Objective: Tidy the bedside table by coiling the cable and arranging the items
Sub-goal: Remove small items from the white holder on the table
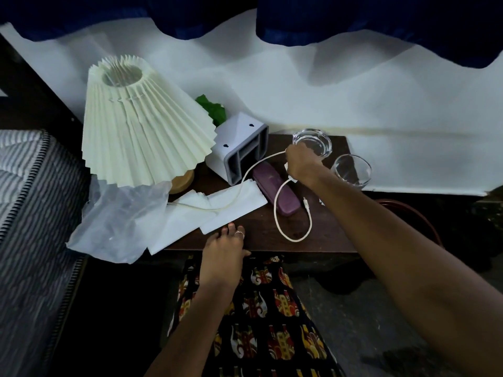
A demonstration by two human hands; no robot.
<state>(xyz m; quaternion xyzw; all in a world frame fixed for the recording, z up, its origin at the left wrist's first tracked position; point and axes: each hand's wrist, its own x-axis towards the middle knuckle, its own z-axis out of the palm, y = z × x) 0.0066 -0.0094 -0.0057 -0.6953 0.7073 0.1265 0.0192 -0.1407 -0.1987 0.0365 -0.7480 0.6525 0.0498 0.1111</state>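
Head view: right hand [299, 164] hides cable [277, 213] grip.

Dim bedroom corner

A white wall [353, 91] fills mid-frame under dark blue curtains [381, 20] along the top; a striped mattress [30, 186] sits at left, and dark floor [367, 322] lies below.

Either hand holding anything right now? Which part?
The right hand grips the white cable partway along its length; one loop hangs below with the plug end free. The left hand holds nothing, resting open at the table edge.
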